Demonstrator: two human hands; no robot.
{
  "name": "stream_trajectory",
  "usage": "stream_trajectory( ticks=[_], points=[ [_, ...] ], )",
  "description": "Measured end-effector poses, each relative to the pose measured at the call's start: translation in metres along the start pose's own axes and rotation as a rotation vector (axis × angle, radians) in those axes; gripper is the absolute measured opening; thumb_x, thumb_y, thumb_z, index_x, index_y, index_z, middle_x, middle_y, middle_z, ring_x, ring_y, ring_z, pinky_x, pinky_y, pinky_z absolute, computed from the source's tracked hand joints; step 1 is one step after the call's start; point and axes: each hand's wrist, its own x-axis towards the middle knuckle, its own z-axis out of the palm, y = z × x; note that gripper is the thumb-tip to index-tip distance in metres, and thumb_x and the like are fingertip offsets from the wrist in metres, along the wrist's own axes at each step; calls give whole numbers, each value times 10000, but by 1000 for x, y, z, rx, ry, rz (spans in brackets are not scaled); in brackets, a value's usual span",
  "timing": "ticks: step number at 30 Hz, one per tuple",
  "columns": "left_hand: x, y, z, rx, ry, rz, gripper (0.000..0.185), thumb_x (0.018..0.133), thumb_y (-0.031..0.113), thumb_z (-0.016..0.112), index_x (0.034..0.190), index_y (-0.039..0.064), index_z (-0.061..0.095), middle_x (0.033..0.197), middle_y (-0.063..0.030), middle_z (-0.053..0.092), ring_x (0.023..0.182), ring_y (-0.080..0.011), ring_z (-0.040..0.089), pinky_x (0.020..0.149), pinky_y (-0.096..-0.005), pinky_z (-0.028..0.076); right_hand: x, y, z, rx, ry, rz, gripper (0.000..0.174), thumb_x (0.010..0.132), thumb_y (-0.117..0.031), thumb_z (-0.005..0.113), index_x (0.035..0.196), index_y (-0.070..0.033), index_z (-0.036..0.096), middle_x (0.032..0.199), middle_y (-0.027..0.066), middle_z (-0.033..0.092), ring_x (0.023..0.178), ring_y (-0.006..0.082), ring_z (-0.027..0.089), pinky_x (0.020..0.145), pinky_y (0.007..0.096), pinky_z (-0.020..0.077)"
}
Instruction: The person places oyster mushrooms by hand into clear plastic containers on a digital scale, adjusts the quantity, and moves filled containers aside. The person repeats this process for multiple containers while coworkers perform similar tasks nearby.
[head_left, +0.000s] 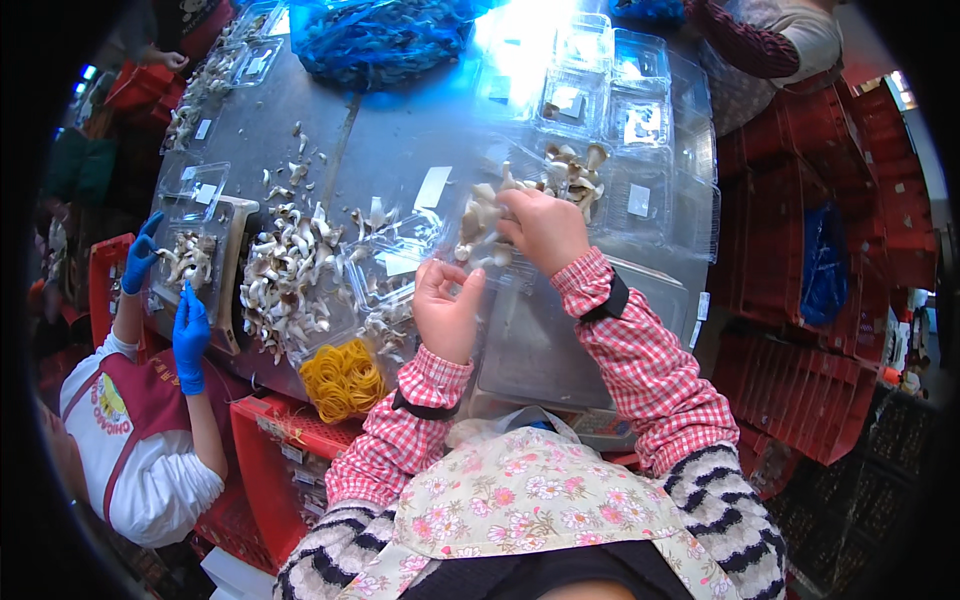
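Observation:
My right hand (546, 229) bends over a cluster of pale oyster-type mushrooms (478, 214), its thumb and fingertips closed around part of it. Lower and to the left, my left hand (448, 311) has its fingers curled towards the thumb; whether something thin is between them I cannot tell. Beside it lie open clear plastic boxes (360, 277), partly covering loose mushrooms. Behind my right hand sits another mushroom cluster (577, 176). A flat grey metal platform (544, 345) lies below my hands, close to my floral apron (525, 495).
A mushroom heap (289, 277) and yellow rubber bands (343, 381) are at left. Clear boxes (641, 124) with white slips stand back right; a blue bag (382, 45) is at the back. Red crates (795, 390) flank the table. A co-worker's blue-gloved hands (189, 337) work by a mushroom-filled box.

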Motion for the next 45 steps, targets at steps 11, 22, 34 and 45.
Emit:
stream_trajectory(
  ticks=[11, 22, 34, 45],
  points=[
    [5, 18, 3, -225, 105, -102, 204, 823, -16, 697, 748, 9, 510, 961, -23, 444, 872, -100, 530, 802, -250, 473, -12, 42, -2, 695, 79, 379, 297, 886, -283, 670, 972, -1, 702, 844, 132, 714, 787, 263, 692, 709, 345, 525],
    [9, -5, -8, -65, 71, -43, 142, 849, -23, 662, 861, 36, 533, 1306, -115, 477, 893, -117, 623, 742, -266, 573, -12, 7, -12, 270, 50, 121, 227, 826, -262, 720, 947, -80, 661, 824, 91, 670, 737, 258, 656, 647, 368, 512],
    [-9, 20, 6, 92, 60, 5, 177, 782, 13, 727, 751, -8, 554, 1332, -237, 435, 1274, -319, 462, 827, -336, 574, 3, -34, 11, 394, -76, 289, 372, 768, -286, 726, 986, 1, 634, 834, 147, 688, 769, 297, 681, 679, 391, 530],
    [-13, 29, 16, 211, 61, 140, 188, 770, -11, 737, 728, -9, 554, 1301, -215, 452, 1258, -303, 484, 789, -347, 591, -13, -49, 8, 454, -91, 283, 344, 735, -190, 757, 932, 39, 591, 861, 245, 646, 823, 396, 649, 726, 443, 516]
  ],
)
